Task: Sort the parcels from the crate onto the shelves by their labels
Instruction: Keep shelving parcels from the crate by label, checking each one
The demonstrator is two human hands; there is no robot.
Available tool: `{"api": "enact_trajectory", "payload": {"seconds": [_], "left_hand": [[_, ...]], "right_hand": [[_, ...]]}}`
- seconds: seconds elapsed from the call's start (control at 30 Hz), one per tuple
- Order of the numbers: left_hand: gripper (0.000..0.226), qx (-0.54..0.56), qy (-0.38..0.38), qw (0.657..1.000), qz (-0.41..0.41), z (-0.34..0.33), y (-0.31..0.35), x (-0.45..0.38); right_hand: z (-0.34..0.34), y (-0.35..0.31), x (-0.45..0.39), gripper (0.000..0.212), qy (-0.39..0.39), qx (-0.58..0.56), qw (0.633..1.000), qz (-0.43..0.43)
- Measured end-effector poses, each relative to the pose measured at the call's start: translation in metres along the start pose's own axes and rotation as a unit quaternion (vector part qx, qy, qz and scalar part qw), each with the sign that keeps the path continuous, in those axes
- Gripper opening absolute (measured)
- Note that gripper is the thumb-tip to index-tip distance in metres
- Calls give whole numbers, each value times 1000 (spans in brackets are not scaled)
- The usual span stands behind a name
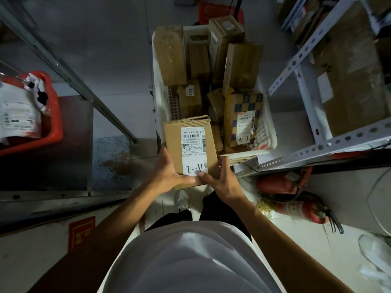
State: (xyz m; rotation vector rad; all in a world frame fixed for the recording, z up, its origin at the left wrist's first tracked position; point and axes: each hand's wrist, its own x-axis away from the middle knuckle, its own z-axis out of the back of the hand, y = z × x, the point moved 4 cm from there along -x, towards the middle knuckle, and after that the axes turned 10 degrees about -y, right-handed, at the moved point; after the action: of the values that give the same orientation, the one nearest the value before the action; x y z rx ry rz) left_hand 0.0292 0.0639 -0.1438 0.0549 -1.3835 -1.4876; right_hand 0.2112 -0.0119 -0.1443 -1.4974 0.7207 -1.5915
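Parcel [191,151] marked A-1 — gripped by left hand [169,174], right hand [222,178], over crate [268,132]

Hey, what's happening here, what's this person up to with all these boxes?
A person is sorting parcels. Both hands, the left hand and the right hand, hold a small cardboard box whose label reads A-1, just above the near end of a white crate. The crate is still full of parcels, including a checkered one also marked A-1. White metal shelving stands to the right.
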Motion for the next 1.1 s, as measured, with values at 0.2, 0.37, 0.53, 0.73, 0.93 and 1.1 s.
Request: {"api": "enact_trajectory", "payload": {"seconds": [0.2, 0.37, 0.53, 0.73, 0.93, 1.1], "left_hand": [[149, -62, 75, 995, -32, 21, 23, -19], [124, -262, 81, 960, -51, 46, 59, -46], [104, -300, 94, 949, -8, 57, 59, -55], [125, -361, 108, 924, 69, 66, 36, -36], [102, -304, 118, 943, 59, 59, 21, -21], [98, -300, 155, 939, 65, 58, 20, -18]], "right_hand": [[-6, 7, 3, 81, 15, -36, 999, -6], [-8, 13, 3, 83, 32, -76, 995, -57], [-12, 12, 3, 59, 49, -215, 959, -177], [4, 4, -12, 64, 99, -202, 970, -89], [7, -8, -28, 79, -15, -127, 991, -34], [19, -13, -33, 62, 8, -119, 990, -73]]}}
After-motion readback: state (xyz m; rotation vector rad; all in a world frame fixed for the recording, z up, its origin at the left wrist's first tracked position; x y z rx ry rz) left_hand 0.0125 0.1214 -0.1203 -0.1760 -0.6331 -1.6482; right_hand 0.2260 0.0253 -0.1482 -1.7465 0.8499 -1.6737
